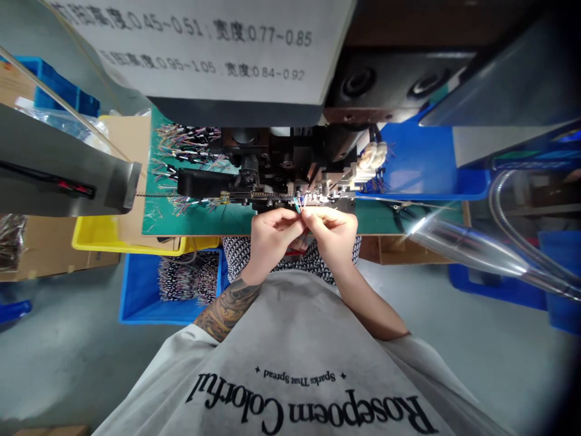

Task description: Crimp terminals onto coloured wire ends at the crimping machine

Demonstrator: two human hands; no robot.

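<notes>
Bright even overhead light, soft shadows, glare streak on clear tube [472,247], heavy fisheye warp, dark vignetted right corners, edges soft

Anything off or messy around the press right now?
Loose coloured wire pieces lie scattered over the green mat left of the crimping machine, not in any bin. Otherwise nothing stands out: left hand and right hand pinch a small wire bundle at the tooling, and nothing looks damaged.

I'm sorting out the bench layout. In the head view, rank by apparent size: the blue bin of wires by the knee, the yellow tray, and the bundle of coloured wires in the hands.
1. Blue bin
2. Yellow tray, mostly hidden, so unsure against the bin
3. Coloured wires, smallest, pinched by left hand and right hand
</notes>
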